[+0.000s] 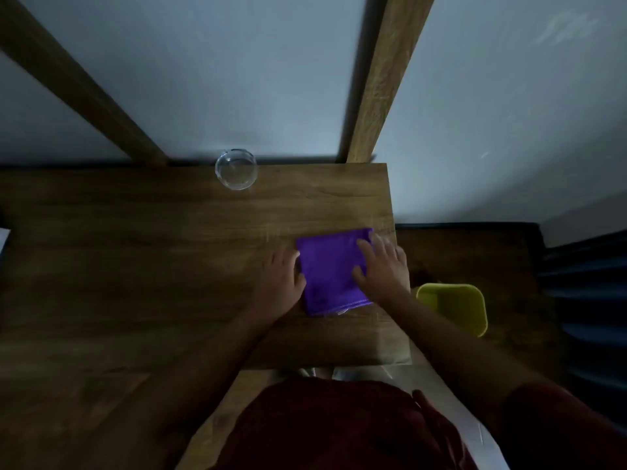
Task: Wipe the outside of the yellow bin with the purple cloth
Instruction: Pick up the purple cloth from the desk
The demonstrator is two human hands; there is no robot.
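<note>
- On the wooden table (135, 266), near its right edge, purple cloth (330, 271) lies flat, folded into a rough square.
- Left hand (283, 278) sits at the cloth's left edge, fingers curled against it; pinching the fabric or just touching it, cannot tell.
- Right hand (383, 266) rests palm-down on the cloth's right side, fingers spread and flat, nothing gripped.
- Yellow bin (456, 308) stands on the floor just off the table's right side, below tabletop level, upright, open top facing the camera; looks empty as far as visible.
- Cloth and bin apart, no contact.
- Progress: judged as very early. Cloth not lifted, bin's outside untouched, so all the wiping is left.
- Likely needed: gather the cloth in one hand, reach down right to the bin, maybe steady it with the other hand.
- Clear glass bowl (236, 173) at the table's far edge, well apart from the hands, not in the way.
- Two wooden posts (383, 79) rise against the pale wall behind.
- Dark blue furniture (590, 283) just right of the bin; could crowd access to the bin's far side.
- Table edge sits between hands and bin; the reach goes over and down.
- Dim lighting, fine detail blurred.
</note>
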